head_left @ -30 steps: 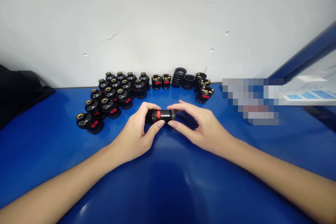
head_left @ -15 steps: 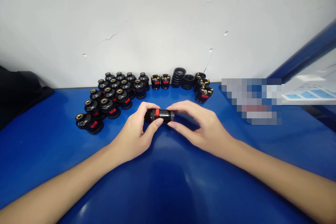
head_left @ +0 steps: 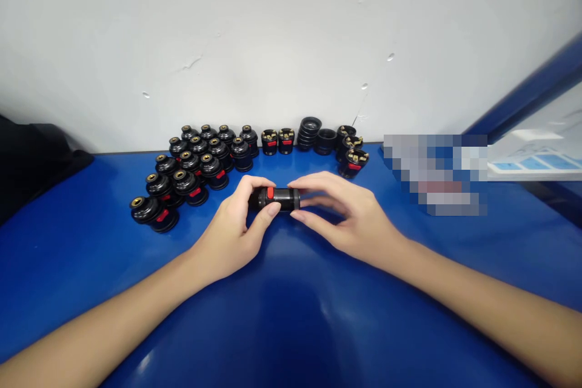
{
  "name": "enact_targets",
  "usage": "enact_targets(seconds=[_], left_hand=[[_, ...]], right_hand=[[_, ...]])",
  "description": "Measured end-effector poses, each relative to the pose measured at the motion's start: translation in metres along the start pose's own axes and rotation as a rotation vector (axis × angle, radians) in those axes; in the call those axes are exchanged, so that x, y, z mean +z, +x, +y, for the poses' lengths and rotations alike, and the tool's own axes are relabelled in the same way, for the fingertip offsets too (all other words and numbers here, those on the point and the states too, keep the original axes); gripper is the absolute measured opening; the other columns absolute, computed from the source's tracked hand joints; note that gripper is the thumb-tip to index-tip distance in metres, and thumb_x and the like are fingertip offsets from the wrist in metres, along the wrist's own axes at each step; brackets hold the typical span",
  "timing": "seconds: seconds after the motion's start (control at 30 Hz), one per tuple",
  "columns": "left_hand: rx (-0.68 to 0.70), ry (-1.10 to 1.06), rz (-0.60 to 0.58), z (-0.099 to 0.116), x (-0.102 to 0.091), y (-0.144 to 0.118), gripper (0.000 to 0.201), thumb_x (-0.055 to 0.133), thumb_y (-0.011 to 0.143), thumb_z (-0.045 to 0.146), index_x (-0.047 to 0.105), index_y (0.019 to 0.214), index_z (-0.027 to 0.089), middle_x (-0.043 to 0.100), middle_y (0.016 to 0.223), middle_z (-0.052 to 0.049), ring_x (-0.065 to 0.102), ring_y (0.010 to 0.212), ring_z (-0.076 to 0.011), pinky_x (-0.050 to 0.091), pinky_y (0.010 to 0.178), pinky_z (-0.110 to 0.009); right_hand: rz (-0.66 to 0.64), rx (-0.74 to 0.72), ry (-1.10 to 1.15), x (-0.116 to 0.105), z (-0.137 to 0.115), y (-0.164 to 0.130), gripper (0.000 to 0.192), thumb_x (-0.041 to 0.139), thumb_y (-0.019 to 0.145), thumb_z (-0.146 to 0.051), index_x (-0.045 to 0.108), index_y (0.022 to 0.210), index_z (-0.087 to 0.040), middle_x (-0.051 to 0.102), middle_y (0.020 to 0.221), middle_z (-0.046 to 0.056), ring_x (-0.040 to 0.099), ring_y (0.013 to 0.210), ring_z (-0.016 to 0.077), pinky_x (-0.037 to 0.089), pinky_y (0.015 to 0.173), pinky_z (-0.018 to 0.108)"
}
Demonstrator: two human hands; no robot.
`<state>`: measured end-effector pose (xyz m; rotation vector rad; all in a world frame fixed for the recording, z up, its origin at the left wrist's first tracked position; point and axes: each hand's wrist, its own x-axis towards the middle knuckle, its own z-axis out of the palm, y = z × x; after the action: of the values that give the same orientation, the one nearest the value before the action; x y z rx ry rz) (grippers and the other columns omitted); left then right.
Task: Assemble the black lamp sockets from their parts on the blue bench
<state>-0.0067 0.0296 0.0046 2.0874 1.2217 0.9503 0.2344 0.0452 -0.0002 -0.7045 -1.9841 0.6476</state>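
A black lamp holder (head_left: 284, 199) with a red switch lies sideways between my hands, above the blue table. My left hand (head_left: 236, 227) grips its left part, thumb in front and fingers behind, covering that end. At the right end, the thumb and forefinger of my right hand (head_left: 350, 215) close around the rim; its other fingers are curled behind, slightly blurred. Several lamp holders with domed caps and brass-threaded tops (head_left: 184, 185) stand in rows to the left. Two holder bodies with bare brass terminals (head_left: 278, 142) stand behind my hands.
Black threaded rings (head_left: 310, 133) are stacked near the wall, with another ring (head_left: 325, 142) alongside. More open holder bodies (head_left: 353, 162) stand to the right. A pixelated patch covers something on the right. Dark cloth (head_left: 36, 163) hangs at the left edge.
The held lamp holder has shifted very slightly left. The right hand's rear fingers now show beneath its forefinger. The standing parts stay where they were.
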Motion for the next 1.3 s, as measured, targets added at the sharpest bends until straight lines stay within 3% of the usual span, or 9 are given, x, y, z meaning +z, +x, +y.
enact_targets(seconds=[0.1,0.27,0.43,0.6,0.8,0.87,1.0,1.17,1.3], left_hand=[[-0.004,-0.014,-0.001,0.0006,0.0,0.0005,0.021,0.055,0.112,0.037,0.054,0.127,0.024,0.067,0.1,-0.001,0.064,0.081,-0.0154,0.05,0.072,-0.029],[-0.008,-0.029,-0.021,0.0017,-0.0001,0.0003,0.022,0.055,0.112,0.04,0.054,0.128,0.024,0.07,0.106,-0.002,0.067,0.087,-0.0169,0.051,0.076,-0.031],[-0.017,-0.029,-0.013,0.0005,0.0006,0.0002,0.023,0.059,0.109,0.036,0.055,0.129,0.025,0.068,0.108,-0.003,0.068,0.094,-0.0198,0.053,0.08,-0.033],[0.014,-0.036,-0.016,-0.0004,0.0014,0.0004,0.025,0.063,0.107,0.031,0.055,0.129,0.025,0.068,0.116,-0.005,0.068,0.103,-0.0209,0.053,0.089,-0.036],[-0.008,-0.029,-0.014,0.0042,-0.0003,0.0003,0.02,0.056,0.112,0.038,0.056,0.125,0.024,0.069,0.106,-0.003,0.065,0.089,-0.0175,0.05,0.08,-0.033],[-0.017,-0.032,-0.019,0.0048,-0.0003,0.0005,0.02,0.056,0.112,0.039,0.056,0.126,0.024,0.069,0.104,-0.002,0.064,0.085,-0.0167,0.049,0.076,-0.032],[-0.009,-0.046,-0.007,0.0018,0.0006,0.0003,0.022,0.061,0.109,0.034,0.056,0.128,0.026,0.068,0.112,-0.004,0.066,0.095,-0.0191,0.05,0.075,-0.031],[0.016,-0.051,-0.004,-0.0002,0.0007,-0.0006,0.023,0.062,0.108,0.033,0.057,0.129,0.025,0.068,0.115,-0.005,0.067,0.099,-0.0199,0.052,0.08,-0.032],[-0.011,-0.024,-0.006,0.0034,-0.0004,-0.0004,0.021,0.058,0.11,0.036,0.056,0.127,0.024,0.069,0.112,-0.005,0.067,0.095,-0.0197,0.052,0.082,-0.034]], right_hand=[[0.013,-0.116,-0.068,-0.0016,0.0004,0.0,0.033,0.074,0.099,-0.012,0.072,0.13,-0.023,0.073,0.131,0.01,0.073,0.123,0.0217,0.066,0.106,0.038],[0.029,-0.199,-0.123,-0.003,-0.0009,0.0005,0.032,0.072,0.098,-0.005,0.073,0.122,-0.024,0.075,0.126,0.008,0.074,0.119,0.0196,0.063,0.108,0.037],[0.009,-0.048,-0.037,-0.0007,-0.0054,0.0005,0.053,0.083,0.094,-0.026,0.062,0.142,-0.019,0.067,0.141,0.015,0.068,0.133,0.0259,0.064,0.112,0.041],[-0.007,0.116,0.037,0.0006,-0.0033,0.0013,0.022,0.076,0.101,-0.03,0.071,0.121,-0.022,0.074,0.113,0.007,0.08,0.096,0.0182,0.073,0.091,0.035],[0.038,-0.128,-0.081,-0.0009,-0.0032,0.001,0.026,0.076,0.099,-0.015,0.072,0.123,-0.026,0.073,0.123,0.009,0.073,0.117,0.024,0.067,0.104,0.045],[0.039,-0.136,-0.094,-0.0012,-0.0043,0.0009,0.03,0.075,0.099,-0.015,0.07,0.127,-0.026,0.072,0.128,0.01,0.072,0.122,0.0248,0.065,0.108,0.046],[0.012,-0.043,-0.113,-0.0003,-0.0063,0.0009,0.052,0.086,0.093,-0.035,0.063,0.139,-0.023,0.069,0.14,0.013,0.07,0.13,0.0284,0.064,0.109,0.046],[-0.015,0.083,-0.136,0.0012,-0.0067,0.0021,0.02,0.068,0.107,-0.034,0.068,0.122,-0.021,0.077,0.107,0.007,0.079,0.092,0.0198,0.068,0.086,0.036],[0.015,-0.017,-0.111,0.0003,-0.0062,0.0021,0.023,0.073,0.103,-0.028,0.068,0.125,-0.024,0.075,0.117,0.009,0.077,0.103,0.0216,0.068,0.092,0.038]])
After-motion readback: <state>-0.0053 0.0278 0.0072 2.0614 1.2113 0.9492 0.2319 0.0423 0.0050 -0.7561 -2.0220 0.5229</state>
